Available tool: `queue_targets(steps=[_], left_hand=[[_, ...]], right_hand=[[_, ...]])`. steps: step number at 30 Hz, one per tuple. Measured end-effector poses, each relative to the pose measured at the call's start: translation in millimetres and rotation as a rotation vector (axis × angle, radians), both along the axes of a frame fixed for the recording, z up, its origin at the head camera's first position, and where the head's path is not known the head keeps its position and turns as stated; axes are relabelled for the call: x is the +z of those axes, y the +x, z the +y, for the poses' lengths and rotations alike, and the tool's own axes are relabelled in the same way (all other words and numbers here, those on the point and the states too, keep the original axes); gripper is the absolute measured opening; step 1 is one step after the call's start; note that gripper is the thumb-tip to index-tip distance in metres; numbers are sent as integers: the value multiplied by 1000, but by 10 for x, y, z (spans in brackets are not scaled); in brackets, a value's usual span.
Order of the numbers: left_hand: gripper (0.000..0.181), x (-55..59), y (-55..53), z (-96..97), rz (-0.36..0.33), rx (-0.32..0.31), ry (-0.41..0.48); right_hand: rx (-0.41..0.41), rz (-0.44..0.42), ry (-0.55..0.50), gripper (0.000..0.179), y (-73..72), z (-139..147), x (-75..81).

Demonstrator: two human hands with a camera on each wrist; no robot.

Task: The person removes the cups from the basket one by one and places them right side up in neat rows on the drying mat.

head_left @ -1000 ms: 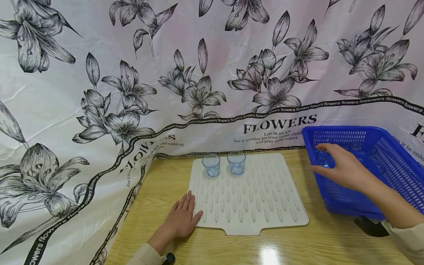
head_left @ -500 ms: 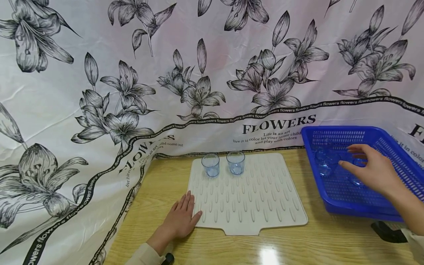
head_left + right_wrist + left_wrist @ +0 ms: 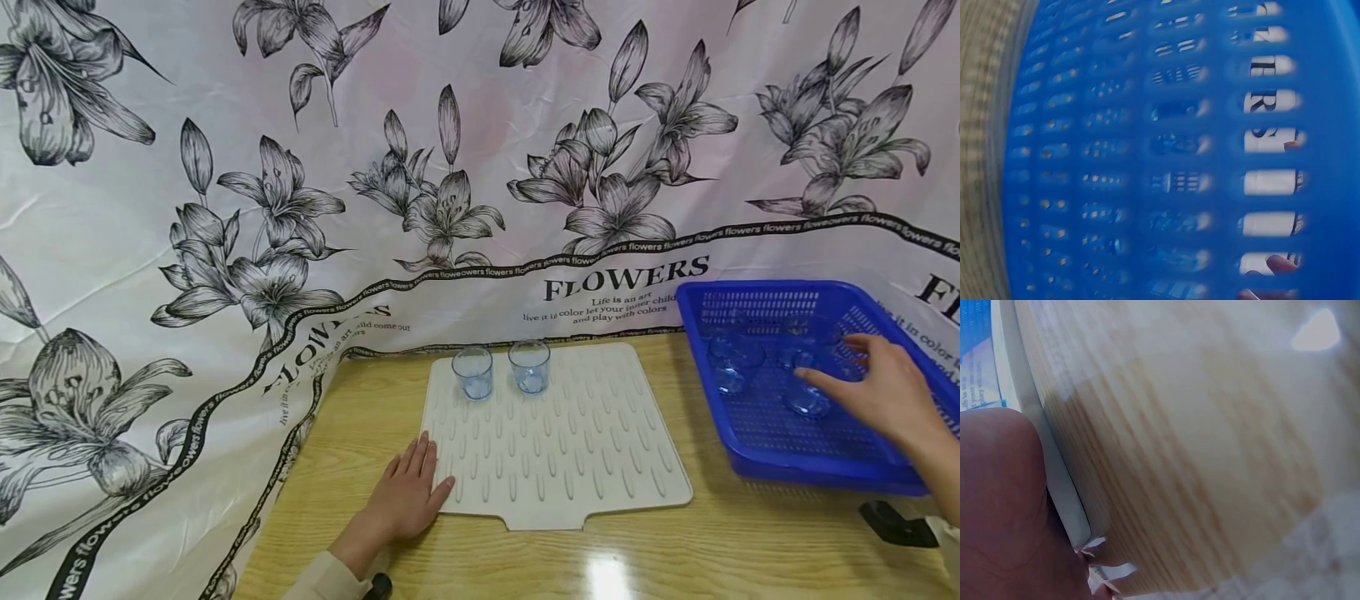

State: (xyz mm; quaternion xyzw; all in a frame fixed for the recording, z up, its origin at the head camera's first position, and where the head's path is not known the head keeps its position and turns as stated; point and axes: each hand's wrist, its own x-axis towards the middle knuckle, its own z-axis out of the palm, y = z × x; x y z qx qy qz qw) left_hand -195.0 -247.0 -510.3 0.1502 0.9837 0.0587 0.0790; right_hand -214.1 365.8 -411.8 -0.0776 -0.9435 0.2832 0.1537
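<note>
My left hand [image 3: 402,497] lies flat with its fingers on the left edge of a white ribbed draining mat [image 3: 566,450]. Two clear blue glasses stand side by side at the mat's back left, a left glass [image 3: 474,375] and a right glass [image 3: 530,368]. My right hand [image 3: 881,387] is over the blue plastic basket [image 3: 817,477], thumb and fingers spread apart beside a blue glass [image 3: 808,402]; any contact is hard to tell. Another glass [image 3: 729,379] sits in the basket's left part. In the left wrist view the hand [image 3: 1000,487] rests along the mat's edge.
A wooden table [image 3: 465,567] carries the mat and basket. A white flower-printed curtain [image 3: 420,208] hangs behind and on the left. The slotted basket wall [image 3: 1135,162] fills most of the right wrist view. A black wrist strap [image 3: 896,525] is near the basket's front.
My right hand has moved rightward inside the basket, from the left glasses to a glass further right. The left hand and the two glasses on the mat have stayed in place.
</note>
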Motion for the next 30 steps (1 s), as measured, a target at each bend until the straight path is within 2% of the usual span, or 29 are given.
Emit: queue_targets(steps=[13, 20, 25, 30], left_hand=[[79, 69, 18, 23, -6, 6, 12], [80, 21, 12, 6, -12, 3, 6], [80, 7, 12, 1, -9, 1, 7], [79, 42, 25, 16, -13, -3, 12]], right_hand=[[30, -71, 6, 106, -81, 170, -121], [80, -141, 8, 111, -122, 221, -157], [86, -163, 21, 107, -140, 254, -188], [79, -164, 30, 104, -139, 250, -198]])
